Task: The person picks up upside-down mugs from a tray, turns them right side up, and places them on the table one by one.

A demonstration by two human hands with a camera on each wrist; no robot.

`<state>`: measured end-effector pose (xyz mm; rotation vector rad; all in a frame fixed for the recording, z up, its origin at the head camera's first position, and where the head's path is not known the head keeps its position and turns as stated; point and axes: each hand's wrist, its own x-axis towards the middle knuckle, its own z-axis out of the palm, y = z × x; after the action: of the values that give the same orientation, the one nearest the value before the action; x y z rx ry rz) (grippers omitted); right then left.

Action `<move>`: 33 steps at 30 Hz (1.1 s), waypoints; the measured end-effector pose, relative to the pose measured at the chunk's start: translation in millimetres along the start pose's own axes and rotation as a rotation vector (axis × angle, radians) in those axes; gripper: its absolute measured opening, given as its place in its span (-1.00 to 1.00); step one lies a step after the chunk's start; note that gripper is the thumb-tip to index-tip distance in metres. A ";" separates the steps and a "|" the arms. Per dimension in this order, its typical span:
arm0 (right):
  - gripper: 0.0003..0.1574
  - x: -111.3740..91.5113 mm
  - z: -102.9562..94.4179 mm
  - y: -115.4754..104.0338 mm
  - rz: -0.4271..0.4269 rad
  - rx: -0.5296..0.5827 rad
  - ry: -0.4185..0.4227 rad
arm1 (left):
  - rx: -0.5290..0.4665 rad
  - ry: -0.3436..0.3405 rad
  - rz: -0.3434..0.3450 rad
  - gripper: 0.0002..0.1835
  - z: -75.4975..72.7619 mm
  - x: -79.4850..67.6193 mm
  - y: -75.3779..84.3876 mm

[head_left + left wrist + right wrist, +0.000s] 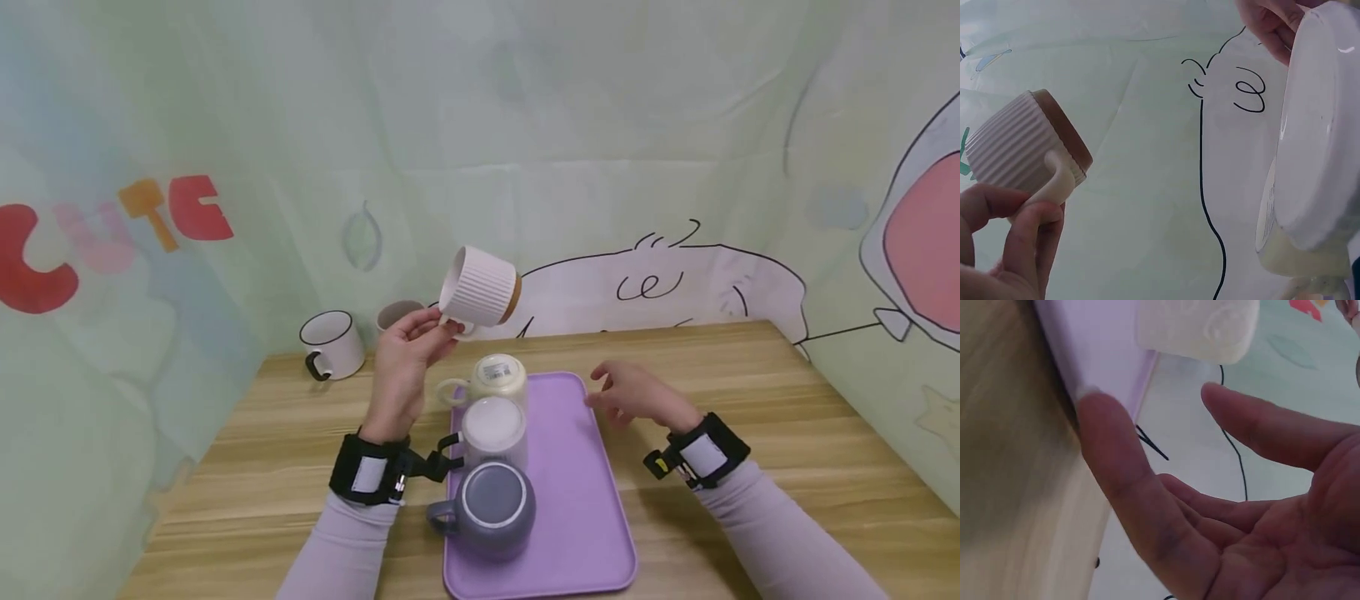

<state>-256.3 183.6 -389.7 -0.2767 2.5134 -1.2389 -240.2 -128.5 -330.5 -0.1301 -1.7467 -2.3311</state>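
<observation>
Held up above the table is a white ribbed mug (pixel 478 287) with a brown base, tilted on its side. My left hand (pixel 408 367) pinches its handle (pixel 1059 178) between thumb and fingers. Beside the far right corner of the purple tray (pixel 577 500) is my right hand (pixel 633 393), fingers loosely bent with nothing in them; in the right wrist view a fingertip overlaps the tray's rim. Along the tray's left side, a cream mug (pixel 498 377), a white mug (pixel 495 427) and a dark grey mug (pixel 497 508) stand upside down, handles to the left.
A white mug with a black rim (pixel 333 343) stands upright at the table's back left. Another mug (pixel 397 313) next to it is partly hidden by my left hand. The wooden table (pixel 247 483) meets a printed curtain (pixel 585 125) at the back.
</observation>
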 end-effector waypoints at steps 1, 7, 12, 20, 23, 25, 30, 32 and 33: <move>-0.30 0.0 1.5 1.3 0.007 -0.007 -0.010 | -0.001 0.003 0.002 -0.75 -0.2 0.1 0.4; -0.26 1.3 10.6 12.1 0.038 0.040 -0.061 | -0.017 0.040 0.007 -0.78 -2.3 1.6 -0.5; -0.24 3.6 17.5 17.8 0.063 0.143 -0.115 | -0.029 0.073 0.008 -0.79 -3.9 3.1 -1.8; -0.22 5.1 22.1 19.4 0.040 0.148 -0.107 | -0.033 0.077 0.018 -0.76 -3.9 4.8 -2.8; -0.22 5.1 21.4 20.1 0.024 0.159 -0.102 | -0.039 0.079 0.020 -0.75 -3.1 6.5 -5.2; -0.22 5.3 20.9 20.1 0.023 0.159 -0.100 | -0.041 0.077 0.016 -0.76 -3.4 7.9 -7.0; -0.23 6.5 21.6 22.8 0.030 0.190 -0.101 | -0.029 0.081 0.005 -0.76 -9.2 13.6 -12.8; -0.24 5.1 21.5 24.9 0.030 0.199 -0.105 | -0.014 0.086 -0.012 -0.76 -11.3 16.9 -16.7; -0.24 3.5 20.8 26.1 0.031 0.193 -0.104 | -0.002 0.083 -0.025 -0.75 -11.7 18.9 -19.1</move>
<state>-252.7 183.0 -423.0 -0.2475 2.2830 -1.4053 -262.2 -137.0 -347.9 -0.0125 -1.7163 -2.3205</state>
